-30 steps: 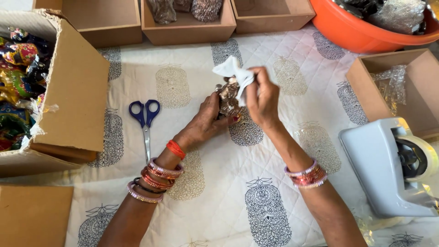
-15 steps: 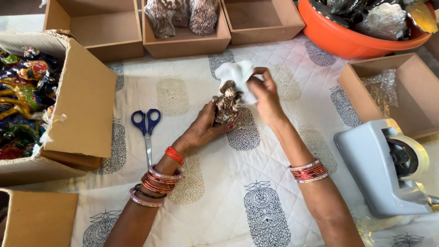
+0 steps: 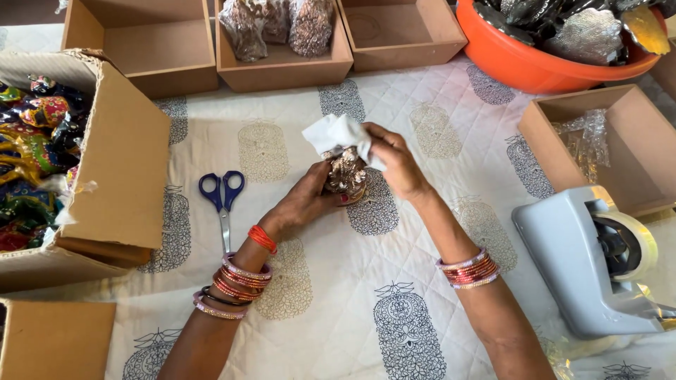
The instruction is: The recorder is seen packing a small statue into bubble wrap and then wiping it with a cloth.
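- Near the middle of the frame, the left hand (image 3: 304, 204) closes around the lower part of a small metallic figurine (image 3: 346, 174), holding it upright just above the surface (image 3: 422, 295), which is covered by a cream quilted cloth with printed motifs.
- The right hand (image 3: 396, 160) pinches a white cloth (image 3: 336, 134) between thumb and fingers and presses it against the top of the figurine; the cloth hides the figurine's upper part.
- Left of the hands, blue-handled scissors (image 3: 222, 200) lie flat on the surface, handles toward the top of the frame, well clear of both hands.
- At the left edge, an open cardboard box (image 3: 120, 162) holds bright multicoloured items (image 3: 32, 155); a second cardboard box (image 3: 56, 338) sits in the lower left corner.
- Along the top, three shallow brown boxes stand in a row; the middle box (image 3: 282, 67) holds wrapped bundles (image 3: 274, 24).
- In the upper right, an orange tub (image 3: 535, 63) is full of silvery and dark wrapped pieces.
- On the right, another brown box (image 3: 634, 162) contains clear plastic wrap (image 3: 584, 137), and below it stands a grey tape dispenser (image 3: 584, 260), apart from the right forearm.
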